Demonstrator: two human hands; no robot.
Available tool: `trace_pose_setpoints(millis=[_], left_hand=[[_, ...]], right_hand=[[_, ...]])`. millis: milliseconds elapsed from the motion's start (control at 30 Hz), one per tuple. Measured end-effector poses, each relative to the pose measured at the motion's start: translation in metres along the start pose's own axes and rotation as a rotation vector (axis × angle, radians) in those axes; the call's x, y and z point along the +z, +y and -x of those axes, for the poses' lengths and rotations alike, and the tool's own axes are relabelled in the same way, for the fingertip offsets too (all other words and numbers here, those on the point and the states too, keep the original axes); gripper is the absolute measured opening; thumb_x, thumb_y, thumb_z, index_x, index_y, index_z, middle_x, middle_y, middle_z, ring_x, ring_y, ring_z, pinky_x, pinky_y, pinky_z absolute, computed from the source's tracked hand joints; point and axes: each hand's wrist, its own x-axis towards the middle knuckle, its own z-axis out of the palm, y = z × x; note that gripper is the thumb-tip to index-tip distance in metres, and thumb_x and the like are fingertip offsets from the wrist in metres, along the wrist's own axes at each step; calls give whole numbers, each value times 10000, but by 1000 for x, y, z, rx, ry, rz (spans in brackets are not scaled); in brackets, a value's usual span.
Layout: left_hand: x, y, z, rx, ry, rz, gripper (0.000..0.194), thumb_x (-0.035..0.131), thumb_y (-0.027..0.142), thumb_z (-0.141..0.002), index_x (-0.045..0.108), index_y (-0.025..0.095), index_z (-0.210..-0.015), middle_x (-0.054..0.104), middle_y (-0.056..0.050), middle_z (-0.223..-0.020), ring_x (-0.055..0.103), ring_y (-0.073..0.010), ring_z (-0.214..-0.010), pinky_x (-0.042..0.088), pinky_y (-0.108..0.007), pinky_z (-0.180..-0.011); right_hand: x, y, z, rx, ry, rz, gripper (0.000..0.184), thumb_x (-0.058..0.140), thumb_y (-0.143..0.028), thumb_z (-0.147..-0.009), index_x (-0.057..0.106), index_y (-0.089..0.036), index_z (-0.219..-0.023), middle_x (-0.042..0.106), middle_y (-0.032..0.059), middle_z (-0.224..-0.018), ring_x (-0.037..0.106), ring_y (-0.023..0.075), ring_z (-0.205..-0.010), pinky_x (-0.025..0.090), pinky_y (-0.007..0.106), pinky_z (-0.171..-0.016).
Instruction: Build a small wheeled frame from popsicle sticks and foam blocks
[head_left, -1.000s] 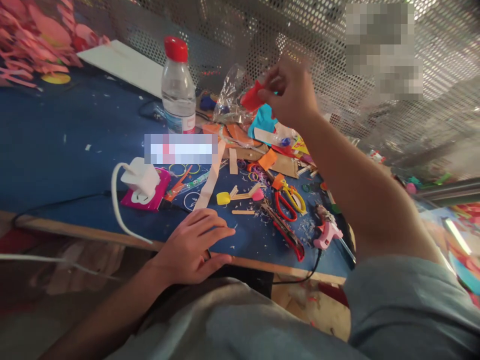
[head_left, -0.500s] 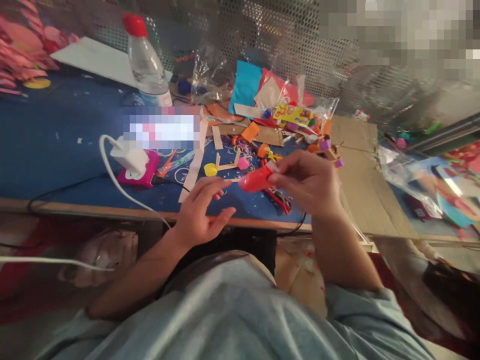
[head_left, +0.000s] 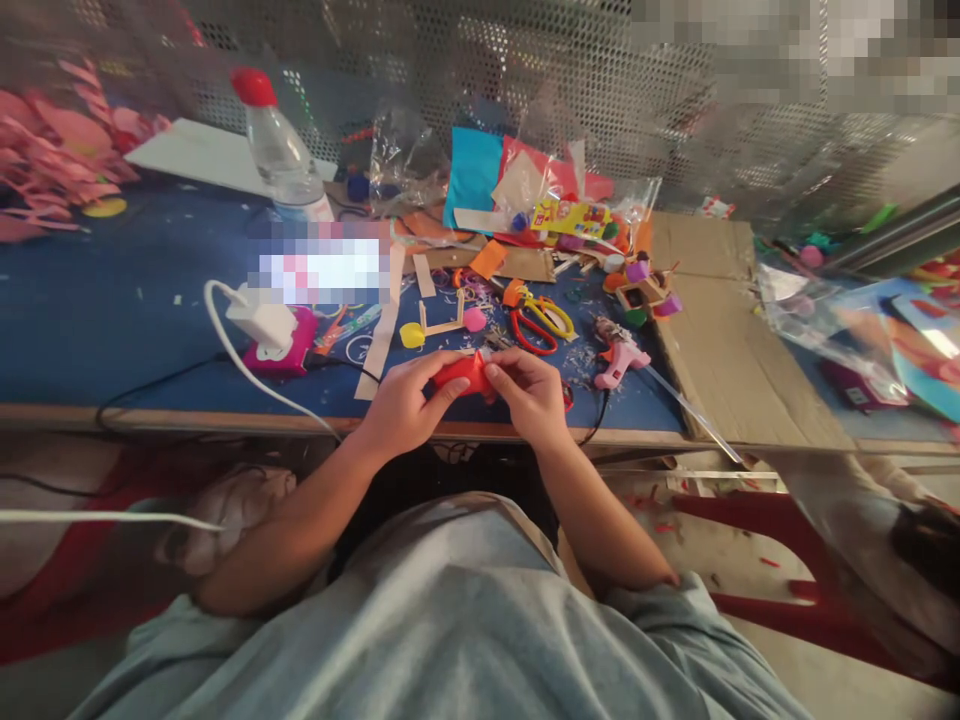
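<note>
A small, shiny red object point(head_left: 459, 380), elongated with a rounded end, is between my hands just above the table's front edge; its exact kind is not clear. My left hand point(head_left: 409, 400) is closed around its left end, thumb in front and fingers behind. With thumb and fingertips my right hand point(head_left: 531, 392) pinches its right end, where a small pale part shows. Just beyond my hands stands a little frame of wooden sticks point(head_left: 442, 328), with a yellow piece point(head_left: 412, 335) and a pink piece point(head_left: 474, 319) at its ends.
Scissors point(head_left: 551, 322) with red and yellow handles and a pink glue gun point(head_left: 621, 360) lie right of my hands. A bottle point(head_left: 281, 150), a white charger point(head_left: 262, 318) on a magenta power block point(head_left: 289, 350) and its cable are at left. Cardboard point(head_left: 720, 330) covers the right side.
My right hand has brought the red object down and left to my left hand, which has closed on it. The scissors and glue gun have come into plain view.
</note>
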Motion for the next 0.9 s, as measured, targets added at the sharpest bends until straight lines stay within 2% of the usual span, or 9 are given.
trace_pose_setpoints(millis=[133,367,467,533,633,700,900], left_hand=[[1,-3,1,-45,-34,-23,521,607,626,-1196,820,181,-1363,901,-149,-1278,865,-320,-1161,672,-407,-1015],[-3,0,1,-77,-60,-43,521,589,648,-1195,804,178,-1264,886,-102,-1081,826,-264,-947,605,-345,-837],[-2,2,-1,-76,-56,-44,510,602,638,-1189,807,176,-1259,882,-97,-1058,813,-254,-903,594,-338,-798],[0,4,-2,-67,-49,-41,502,616,625,-1180,811,173,-1277,891,-113,-1111,827,-266,-948,620,-352,-840],[4,7,-4,-43,-38,-32,511,662,623,-1145,810,168,-1327,891,-144,-1259,846,-306,-1129,657,-398,-1011],[5,10,-6,-38,-28,-33,481,675,595,-1139,808,172,-1324,888,-145,-1290,844,-313,-1179,656,-414,-1069],[7,15,-16,-51,15,-73,353,626,497,-1153,786,192,-1230,891,-121,-1177,833,-297,-1069,650,-424,-968]], right_hand=[[0,6,2,3,28,-9,619,952,-825,-823,797,-237,-939,724,-2,-676,661,172,-584,618,328,-559],[1,6,5,-16,47,-30,598,948,-804,-851,816,-225,-924,733,0,-673,651,151,-576,603,302,-553],[0,6,4,-25,52,-31,601,941,-810,-854,824,-227,-936,736,-1,-678,655,152,-585,607,302,-562],[-1,6,4,-26,47,-28,601,940,-812,-852,831,-228,-943,739,0,-683,657,155,-589,613,308,-570],[-2,7,3,-17,25,-22,591,957,-796,-842,850,-226,-955,750,3,-694,652,154,-580,610,311,-563],[-3,6,4,-11,9,-26,590,958,-795,-841,859,-226,-956,751,3,-692,646,152,-569,604,310,-550],[-5,5,4,-13,-16,-43,634,914,-850,-850,864,-228,-958,740,3,-680,658,157,-569,607,313,-551]])
